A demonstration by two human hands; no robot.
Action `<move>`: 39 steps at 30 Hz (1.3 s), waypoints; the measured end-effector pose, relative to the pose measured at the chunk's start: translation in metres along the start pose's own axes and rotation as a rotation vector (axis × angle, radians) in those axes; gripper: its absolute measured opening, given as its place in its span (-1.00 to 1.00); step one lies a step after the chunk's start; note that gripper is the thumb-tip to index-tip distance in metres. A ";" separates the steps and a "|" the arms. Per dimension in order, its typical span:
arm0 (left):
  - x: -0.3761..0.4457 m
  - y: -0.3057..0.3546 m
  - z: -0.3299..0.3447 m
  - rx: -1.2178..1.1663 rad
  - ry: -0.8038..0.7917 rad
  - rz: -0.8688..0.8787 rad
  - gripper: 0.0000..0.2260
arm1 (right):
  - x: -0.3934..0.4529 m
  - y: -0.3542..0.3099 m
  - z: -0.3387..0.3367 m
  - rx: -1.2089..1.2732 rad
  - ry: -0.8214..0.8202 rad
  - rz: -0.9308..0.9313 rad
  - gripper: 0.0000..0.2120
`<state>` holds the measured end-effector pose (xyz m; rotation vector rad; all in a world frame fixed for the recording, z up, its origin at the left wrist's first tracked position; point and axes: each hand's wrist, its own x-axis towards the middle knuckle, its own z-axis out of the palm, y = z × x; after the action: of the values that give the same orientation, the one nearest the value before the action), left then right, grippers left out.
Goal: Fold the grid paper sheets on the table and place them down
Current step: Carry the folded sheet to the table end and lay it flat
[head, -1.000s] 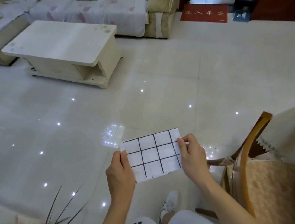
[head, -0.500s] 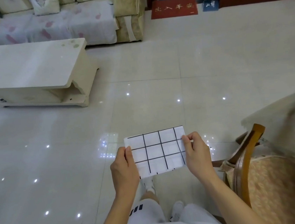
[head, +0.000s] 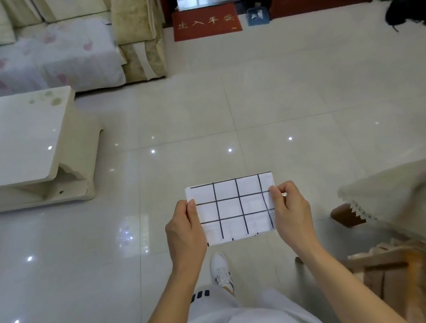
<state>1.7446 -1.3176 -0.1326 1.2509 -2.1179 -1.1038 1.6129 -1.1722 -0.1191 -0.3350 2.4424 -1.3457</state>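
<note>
The paper [head: 234,208] is pinched at its left edge by the left hand [head: 185,231] and at its right edge by the right hand [head: 290,212], held above the floor [head: 278,95]. A cloth-covered table [head: 409,192] lies right; a coffee table [head: 16,146] far left.

Two hands, left [head: 185,229] and right [head: 290,212], are gripping one grid sheet [head: 234,209] at its side edges. Beyond it are sitting one sofa [head: 60,46], one coffee table [head: 19,146] and one red mat [head: 206,22]; one chair [head: 404,269] is standing right of the grip.
</note>
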 end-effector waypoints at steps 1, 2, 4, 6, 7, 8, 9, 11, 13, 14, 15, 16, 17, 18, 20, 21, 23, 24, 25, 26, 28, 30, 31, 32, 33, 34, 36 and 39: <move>0.018 0.003 0.000 -0.006 -0.012 0.012 -0.65 | 0.011 -0.008 0.006 0.004 0.022 0.001 -0.77; 0.036 0.006 0.000 -0.009 -0.025 0.022 -0.65 | 0.021 -0.015 0.011 0.009 0.041 0.004 -0.77; 0.067 0.012 0.001 -0.003 -0.051 0.043 -0.65 | 0.039 -0.026 0.020 0.012 0.063 0.013 -0.77; 0.091 0.017 0.006 -0.006 -0.080 0.059 -0.65 | 0.054 -0.033 0.026 0.013 0.079 0.028 -0.77; 0.099 0.019 0.010 -0.009 -0.097 0.060 -0.65 | 0.062 -0.035 0.027 0.009 0.092 0.037 -0.77; 0.107 0.021 0.014 -0.014 -0.115 0.058 -0.66 | 0.069 -0.035 0.027 0.006 0.110 0.045 -0.77; 0.113 0.024 0.019 -0.021 -0.135 0.057 -0.66 | 0.076 -0.036 0.026 0.006 0.127 0.051 -0.77; 0.128 0.032 0.030 -0.026 -0.170 0.066 -0.66 | 0.090 -0.038 0.023 0.009 0.158 0.059 -0.77; 0.142 0.039 0.043 -0.011 -0.190 0.086 -0.66 | 0.104 -0.037 0.019 0.007 0.181 0.070 -0.78; 0.149 0.043 0.050 -0.001 -0.202 0.093 -0.67 | 0.111 -0.036 0.018 0.008 0.188 0.080 -0.78; 0.155 0.047 0.057 0.007 -0.214 0.100 -0.67 | 0.118 -0.034 0.015 0.010 0.196 0.091 -0.78; 0.161 0.051 0.064 0.014 -0.225 0.105 -0.67 | 0.125 -0.032 0.013 0.016 0.205 0.104 -0.79; 0.167 0.056 0.072 0.019 -0.235 0.110 -0.67 | 0.133 -0.029 0.011 0.024 0.215 0.117 -0.79; 0.173 0.061 0.080 0.020 -0.244 0.115 -0.67 | 0.141 -0.026 0.007 0.030 0.223 0.129 -0.79; 0.186 0.072 0.100 0.022 -0.260 0.129 -0.67 | 0.163 -0.020 0.000 0.035 0.239 0.146 -0.79; 0.193 0.079 0.111 0.026 -0.266 0.135 -0.67 | 0.175 -0.017 -0.004 0.038 0.249 0.152 -0.79; 0.207 0.098 0.135 0.027 -0.279 0.153 -0.67 | 0.202 -0.010 -0.018 0.045 0.269 0.157 -0.79; 0.214 0.110 0.148 0.028 -0.285 0.162 -0.67 | 0.217 -0.007 -0.027 0.049 0.276 0.159 -0.79; 0.220 0.122 0.162 0.031 -0.293 0.170 -0.67 | 0.231 -0.004 -0.037 0.057 0.286 0.162 -0.79; 0.227 0.134 0.177 0.031 -0.302 0.174 -0.67 | 0.246 0.000 -0.047 0.066 0.297 0.168 -0.78; 0.238 0.160 0.208 0.031 -0.324 0.183 -0.66 | 0.275 0.007 -0.070 0.087 0.324 0.180 -0.78; 0.248 0.188 0.239 0.037 -0.343 0.195 -0.66 | 0.302 0.014 -0.095 0.092 0.346 0.194 -0.77; 0.251 0.201 0.254 0.038 -0.354 0.200 -0.66 | 0.315 0.018 -0.108 0.094 0.356 0.202 -0.76; 0.254 0.215 0.269 0.039 -0.364 0.205 -0.66 | 0.327 0.022 -0.121 0.099 0.366 0.211 -0.76; 0.256 0.227 0.284 0.040 -0.375 0.211 -0.66 | 0.338 0.025 -0.133 0.105 0.379 0.221 -0.76; 0.258 0.238 0.298 0.041 -0.384 0.218 -0.66 | 0.349 0.029 -0.145 0.110 0.394 0.230 -0.76; 0.263 0.255 0.325 0.046 -0.405 0.232 -0.65 | 0.368 0.037 -0.167 0.117 0.421 0.248 -0.76; 0.268 0.274 0.358 0.064 -0.439 0.262 -0.65 | 0.388 0.048 -0.192 0.133 0.452 0.279 -0.77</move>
<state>1.2204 -1.3287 -0.1255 0.7719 -2.5648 -1.2875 1.1793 -1.1377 -0.1316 0.3716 2.5962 -1.5760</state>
